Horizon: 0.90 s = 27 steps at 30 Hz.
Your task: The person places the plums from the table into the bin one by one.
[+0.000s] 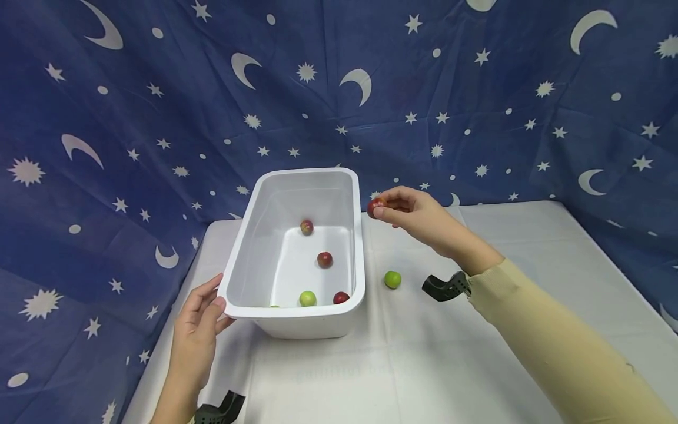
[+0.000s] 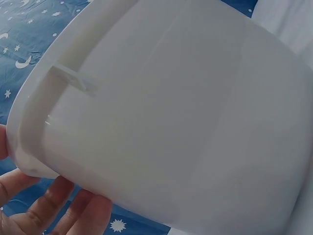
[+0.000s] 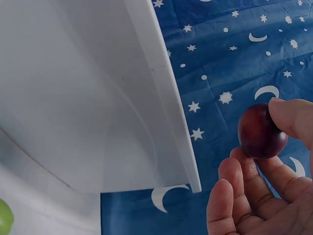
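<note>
A deep white plastic tub (image 1: 291, 312) stands on the table, its near side seeming raised. My left hand (image 1: 196, 330) holds the rim at the near left corner, thumb on top and fingers below; the left wrist view shows the tub's outer wall (image 2: 171, 112) filling most of the picture. Just beyond the tub's right rim, my right hand (image 1: 424, 218) pinches a small dark red plum (image 3: 261, 131) between thumb and fingers, above the table. Inside the tub lie several small fruits, among them a red one (image 1: 325, 259), a mottled red one (image 1: 306, 227) and a green one (image 1: 308, 298).
One green fruit (image 1: 392, 280) sits on the white tablecloth (image 1: 450, 359), to the right of the tub and below my right hand. Behind the table and along its left side hangs a blue cloth (image 1: 296, 112) with white moons and stars.
</note>
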Each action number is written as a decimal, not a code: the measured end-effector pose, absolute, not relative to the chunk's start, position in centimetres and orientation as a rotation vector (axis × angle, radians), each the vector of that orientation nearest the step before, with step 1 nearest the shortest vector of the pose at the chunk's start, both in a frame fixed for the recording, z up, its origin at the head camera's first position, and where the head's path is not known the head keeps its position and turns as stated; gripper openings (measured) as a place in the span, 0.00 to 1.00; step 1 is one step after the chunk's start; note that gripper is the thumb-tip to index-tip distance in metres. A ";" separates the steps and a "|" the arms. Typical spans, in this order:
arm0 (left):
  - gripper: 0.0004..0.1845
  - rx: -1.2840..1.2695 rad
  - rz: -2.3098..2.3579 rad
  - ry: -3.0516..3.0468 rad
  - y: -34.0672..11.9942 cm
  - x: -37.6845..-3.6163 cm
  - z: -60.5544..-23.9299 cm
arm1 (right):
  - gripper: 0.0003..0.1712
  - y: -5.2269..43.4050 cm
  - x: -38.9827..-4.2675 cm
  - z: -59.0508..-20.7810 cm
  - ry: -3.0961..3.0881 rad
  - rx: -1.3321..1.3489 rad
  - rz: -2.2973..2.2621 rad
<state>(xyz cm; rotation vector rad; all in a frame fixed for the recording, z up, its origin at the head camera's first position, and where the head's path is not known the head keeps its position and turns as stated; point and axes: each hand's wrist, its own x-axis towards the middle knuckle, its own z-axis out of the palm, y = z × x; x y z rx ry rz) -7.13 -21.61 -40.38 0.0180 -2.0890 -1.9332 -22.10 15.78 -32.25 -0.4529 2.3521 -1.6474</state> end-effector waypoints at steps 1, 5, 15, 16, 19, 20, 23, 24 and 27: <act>0.20 0.020 -1.936 -2.086 -21.6 -7.1 -40.4 | 0.27 15.7 -22.1 -32.2 2.357 -0.457 -1.646; 0.20 0.022 -1.942 -2.080 -21.6 -7.1 -40.4 | 0.27 15.1 -22.1 -31.8 2.367 -0.468 -1.642; 0.20 0.038 -1.951 -2.079 -21.7 -7.0 -40.4 | 0.25 11.8 -22.9 -30.5 2.332 -0.517 -1.654; 0.20 0.038 -1.950 -2.080 -21.7 -7.0 -40.3 | 0.25 11.4 -23.0 -30.4 2.319 -0.520 -1.660; 0.20 0.042 -1.950 -2.080 -21.7 -7.0 -40.3 | 0.26 10.0 -23.2 -30.3 2.275 -0.514 -1.672; 0.20 0.046 -1.951 -2.079 -21.7 -7.0 -40.3 | 0.26 9.5 -23.3 -30.3 2.259 -0.513 -1.677; 0.21 0.047 -1.958 -2.074 -21.7 -7.0 -40.3 | 0.25 8.2 -23.6 -30.2 2.221 -0.523 -1.684; 0.21 0.040 -1.957 -2.076 -21.7 -6.9 -40.3 | 0.25 7.8 -23.6 -30.2 2.214 -0.531 -1.685; 0.22 0.008 -1.945 -2.088 -21.6 -7.0 -40.3 | 0.23 6.8 -23.7 -30.3 2.188 -0.565 -1.692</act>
